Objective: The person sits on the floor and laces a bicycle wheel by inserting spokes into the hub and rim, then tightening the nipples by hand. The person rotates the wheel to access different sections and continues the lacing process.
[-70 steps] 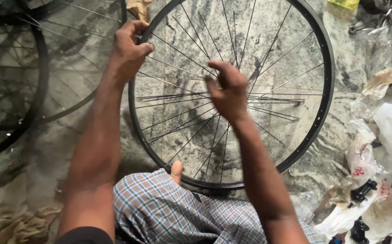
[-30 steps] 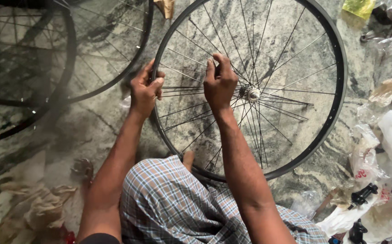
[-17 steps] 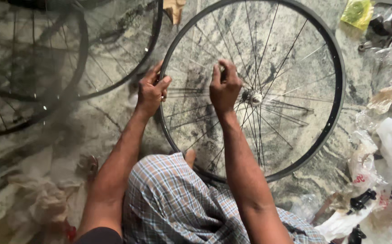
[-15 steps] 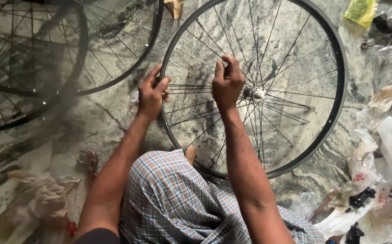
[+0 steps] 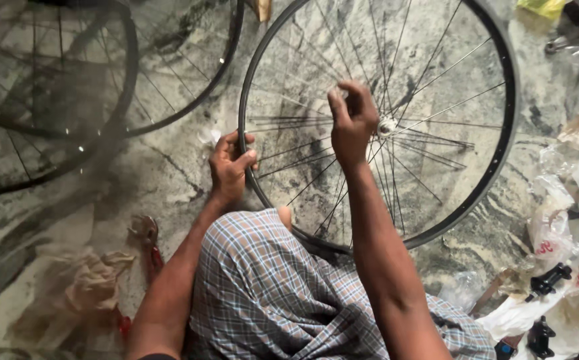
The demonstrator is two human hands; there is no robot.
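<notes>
A bicycle wheel (image 5: 503, 133) lies flat on the stone floor (image 5: 169, 173), filling the upper centre and right of the frame, just above the person's checked-cloth knee (image 5: 263, 293). The left hand (image 5: 231, 167) is closed around the black rim at its left edge, thumb over the top. The right hand (image 5: 351, 121) reaches into the middle of the wheel, fingers curled and pinched on the spokes (image 5: 436, 73) just left of the hub (image 5: 387, 125); whether it also holds a small part there I cannot tell.

Judging by its build, the wheel should be light and the rim stiff, so the rim is the sound place to grip, as the left hand does. The thin wire spokes look springy and would bend under a hard pull; they suit fingertip work only. The smooth rim may slip in the hand and slide easily over the polished stone.

Counted: one wheel in hand, two further wheels (image 5: 56, 113) overlapping in the upper left, so three in all. A red-handled tool (image 5: 149, 247) lies on the floor at lower left beside a crumpled rag (image 5: 83, 287). White plastic bags (image 5: 569, 220) and two small black parts (image 5: 548, 280) sit at the right edge.
</notes>
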